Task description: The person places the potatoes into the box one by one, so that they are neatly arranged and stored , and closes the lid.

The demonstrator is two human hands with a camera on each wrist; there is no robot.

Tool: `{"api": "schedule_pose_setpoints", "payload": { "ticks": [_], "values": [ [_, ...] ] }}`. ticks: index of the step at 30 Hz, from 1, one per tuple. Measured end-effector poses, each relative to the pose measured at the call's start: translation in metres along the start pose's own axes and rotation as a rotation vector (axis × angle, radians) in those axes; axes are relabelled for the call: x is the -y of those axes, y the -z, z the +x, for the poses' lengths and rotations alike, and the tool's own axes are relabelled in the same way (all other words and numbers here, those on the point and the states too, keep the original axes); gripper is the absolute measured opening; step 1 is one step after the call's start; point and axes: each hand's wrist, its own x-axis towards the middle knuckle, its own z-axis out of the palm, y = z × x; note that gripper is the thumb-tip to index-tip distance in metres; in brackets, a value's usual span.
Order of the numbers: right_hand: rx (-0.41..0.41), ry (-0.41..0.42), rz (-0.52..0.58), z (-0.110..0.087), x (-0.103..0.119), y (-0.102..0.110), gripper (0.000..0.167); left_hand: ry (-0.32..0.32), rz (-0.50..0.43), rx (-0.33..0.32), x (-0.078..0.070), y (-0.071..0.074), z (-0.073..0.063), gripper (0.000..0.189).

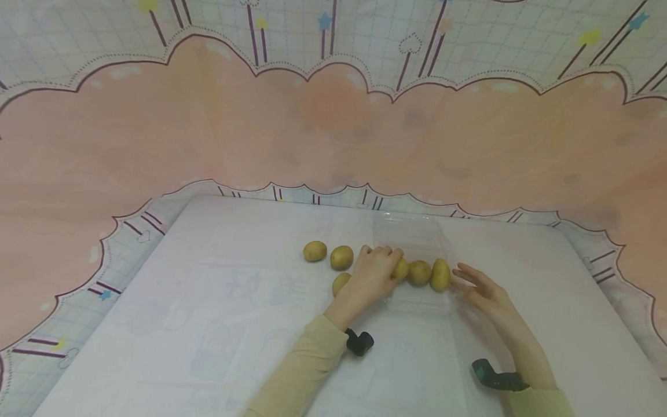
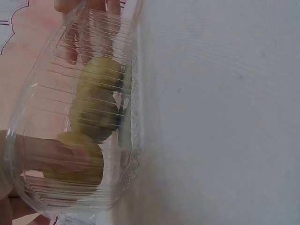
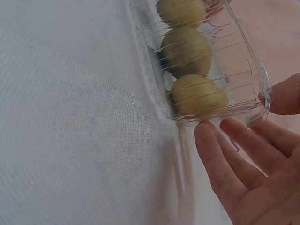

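A clear plastic container (image 1: 411, 301) stands on the white table, its ribbed walls see-through. Three yellow potatoes lie in a row inside it: the left potato (image 2: 75, 161), the middle potato (image 1: 419, 273) and the right potato (image 3: 198, 95). My left hand (image 1: 372, 272) reaches over the container's left side and holds the left potato, thumb against it. At the opposite end, my right hand (image 1: 484, 292) has its fingers loosely extended beside the container wall, thumb by the rim; whether it presses the plastic I cannot tell.
Left of the container lie a far-left potato (image 1: 315, 251), another potato (image 1: 341, 258) and a third potato (image 1: 340, 284) partly hidden by my left hand. The white table (image 1: 156, 324) ends at a patterned cloth backdrop (image 1: 312, 133).
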Motion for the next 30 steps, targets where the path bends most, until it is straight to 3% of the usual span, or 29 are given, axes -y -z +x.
{"api": "schedule_pose_setpoints", "payload": {
  "ticks": [8,13,19,30],
  "values": [
    [-0.001,0.002,-0.009,-0.0007,-0.0007,-0.0004,0.056,0.039,-0.037,0.036,-0.0006,-0.0020,0.0012,0.042],
    [-0.003,-0.002,-0.037,-0.0007,-0.0006,-0.0003,0.056,0.057,-0.045,0.013,-0.0008,-0.0053,0.0003,0.042],
    [-0.001,-0.015,-0.034,0.0001,0.0001,-0.0002,0.056,0.050,-0.051,-0.037,0.0011,-0.0071,-0.0018,0.040],
    [0.009,-0.018,-0.032,0.0008,0.0013,0.0003,0.056,0.020,-0.074,-0.033,0.0055,-0.0053,-0.0048,0.026]
  ]
}}
